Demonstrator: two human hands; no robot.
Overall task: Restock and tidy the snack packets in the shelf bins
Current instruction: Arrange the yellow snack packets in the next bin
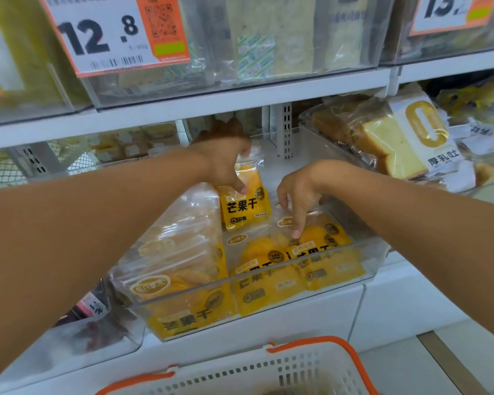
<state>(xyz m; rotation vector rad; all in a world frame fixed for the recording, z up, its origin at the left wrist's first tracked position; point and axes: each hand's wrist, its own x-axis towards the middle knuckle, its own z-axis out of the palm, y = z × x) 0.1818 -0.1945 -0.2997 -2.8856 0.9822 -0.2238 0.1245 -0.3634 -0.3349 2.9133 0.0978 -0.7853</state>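
At far left, a clear plastic bin (97, 337) with dark red packets, low on the white shelf (297, 323). Next to it, a clear plastic shelf bin (268, 286) full of yellow mango snack packets. Along the bin's left side, a leaning stack of clear-fronted yellow packets (177, 260), long axes running front to back, printed bottoms toward the front wall. Above the stack, the left hand (226, 161), reaching in from the left, its grip pinching the top of an upright yellow packet with black characters (244, 206); packet hanging just below the fingers, long axis vertical, label facing the camera, near the bin's back. Right of that, the right hand (300, 192), fingers spread and relaxed, holding nothing, one fingertip (296, 233) pressing down on flat-lying yellow packets (320, 252) in the front right of the bin, tops pointing backward. Further right, wrapped sliced bread loaves (388, 138) in a neighbouring bin. Below, a white plastic basket with orange rim (268, 369).
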